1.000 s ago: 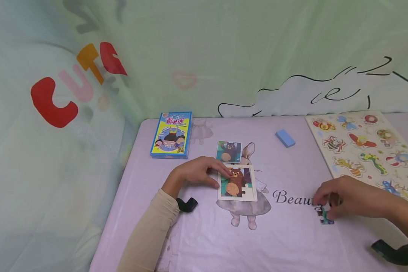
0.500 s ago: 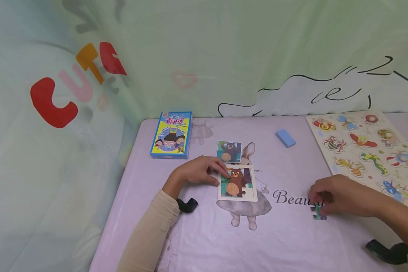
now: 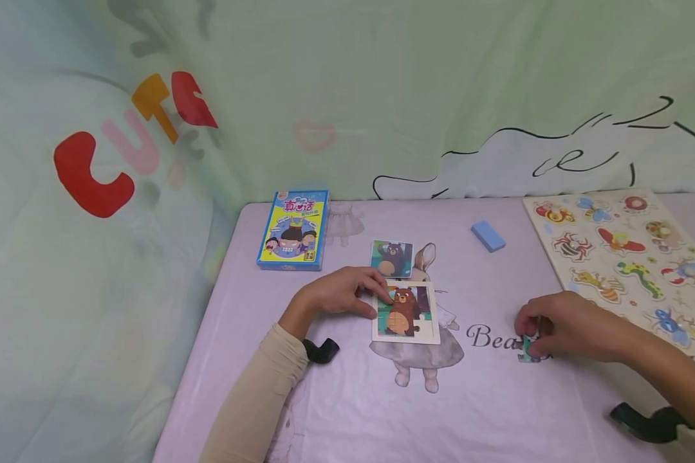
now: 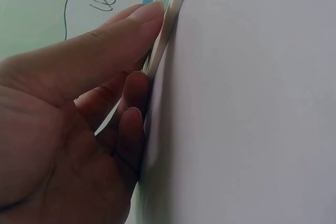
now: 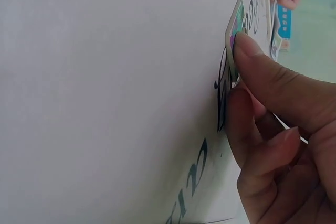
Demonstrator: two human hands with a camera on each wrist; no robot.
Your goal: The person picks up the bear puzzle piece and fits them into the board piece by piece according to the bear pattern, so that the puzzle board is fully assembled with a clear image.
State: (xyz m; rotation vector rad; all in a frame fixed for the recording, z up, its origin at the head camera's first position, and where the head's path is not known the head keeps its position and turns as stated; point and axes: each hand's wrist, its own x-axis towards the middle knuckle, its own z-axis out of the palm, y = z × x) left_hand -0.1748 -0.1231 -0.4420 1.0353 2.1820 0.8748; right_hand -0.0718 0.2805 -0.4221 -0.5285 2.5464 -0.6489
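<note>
A framed jigsaw puzzle (image 3: pixel 405 315) of a brown bear lies on the table, with a gap at its lower right corner. My left hand (image 3: pixel 342 289) rests at its left side, fingertips on the picture and thumb against the frame's edge. To the right, my right hand (image 3: pixel 573 325) pinches a small green puzzle piece (image 3: pixel 527 350) between thumb and fingers, low over the printed lettering. In the right wrist view the puzzle piece (image 5: pixel 236 30) appears edge-on, tilted up, under the thumb. A bear picture card (image 3: pixel 391 259) lies just beyond the puzzle.
A blue and yellow card box (image 3: pixel 293 230) stands at the back left of the table. A blue block (image 3: pixel 488 236) lies toward the back right. At the far right is a wooden insect puzzle board (image 3: pixel 625 257). Printed curtains hang behind the table.
My right hand has moved left with the puzzle piece, toward the framed puzzle. The left hand has stayed at the puzzle's left side.
</note>
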